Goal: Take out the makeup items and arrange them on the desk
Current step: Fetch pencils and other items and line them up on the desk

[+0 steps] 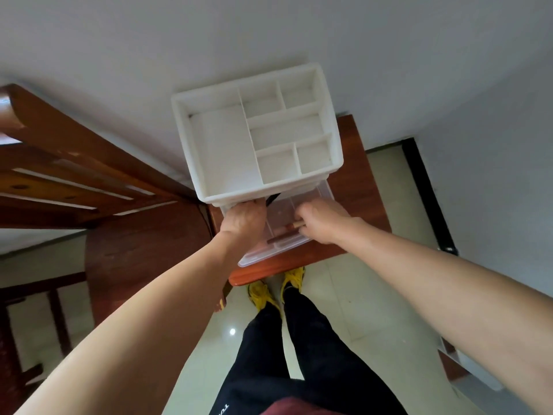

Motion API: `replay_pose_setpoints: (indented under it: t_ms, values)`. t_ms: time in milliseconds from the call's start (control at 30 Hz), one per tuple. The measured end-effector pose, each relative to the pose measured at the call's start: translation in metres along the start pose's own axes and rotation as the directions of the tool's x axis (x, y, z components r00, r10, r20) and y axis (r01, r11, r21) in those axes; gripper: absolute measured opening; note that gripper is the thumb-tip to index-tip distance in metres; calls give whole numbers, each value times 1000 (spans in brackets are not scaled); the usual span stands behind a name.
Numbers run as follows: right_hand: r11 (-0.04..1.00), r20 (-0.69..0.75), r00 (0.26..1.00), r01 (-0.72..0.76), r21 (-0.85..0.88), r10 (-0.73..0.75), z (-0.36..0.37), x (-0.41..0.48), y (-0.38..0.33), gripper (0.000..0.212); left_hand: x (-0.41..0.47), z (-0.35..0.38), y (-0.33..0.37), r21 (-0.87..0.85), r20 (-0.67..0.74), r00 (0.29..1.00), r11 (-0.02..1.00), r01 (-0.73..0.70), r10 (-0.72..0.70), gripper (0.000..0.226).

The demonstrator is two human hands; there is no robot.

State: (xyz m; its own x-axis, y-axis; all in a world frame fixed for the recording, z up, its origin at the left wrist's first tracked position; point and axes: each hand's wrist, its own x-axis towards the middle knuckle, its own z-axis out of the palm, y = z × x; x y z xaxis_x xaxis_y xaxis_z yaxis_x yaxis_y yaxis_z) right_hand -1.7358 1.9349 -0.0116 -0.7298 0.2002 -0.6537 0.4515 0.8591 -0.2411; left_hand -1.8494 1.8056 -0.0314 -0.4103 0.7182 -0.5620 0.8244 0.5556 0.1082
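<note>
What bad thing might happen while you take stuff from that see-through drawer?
The clear drawer is pulled far out, near the edge of the desk; it might slide free and spill. The wooden stick in the right hand might snag on a divider. The white organizer could tip forward if tugged.

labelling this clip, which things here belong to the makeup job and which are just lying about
Job: white organizer, its open clear drawer, the wooden-handled item the right hand grips, left hand reaching into the drawer, wooden desk.
Lying about: wooden furniture at left, tiled floor.
</note>
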Motion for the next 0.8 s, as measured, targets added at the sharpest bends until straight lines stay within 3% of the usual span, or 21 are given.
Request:
replay_pose_setpoints:
  t_ms: [300,433,600,700,800]
  values:
    - [998,206,979,11,-61,2,-14,11,-7,30,-22,-26,-10,-423,200,980,902,88,-1,23]
    - [995,295,956,18,-101,13,-22,12,-11,33,-41,-37,-14,-731,342,940,631,258,11,14]
    - [991,428,903,31,-127,26,-27,13,-17,24,-65,-40,-33,-817,484,874,387,428,54,15]
    - [993,406,913,20,-116,28,-25,11,-19,18,-77,-41,-41,-832,481,875,339,438,50,18]
    - [999,287,957,-32,10,27,-24,3,-16,14,-87,-43,-47,-819,485,875,355,452,5,22]
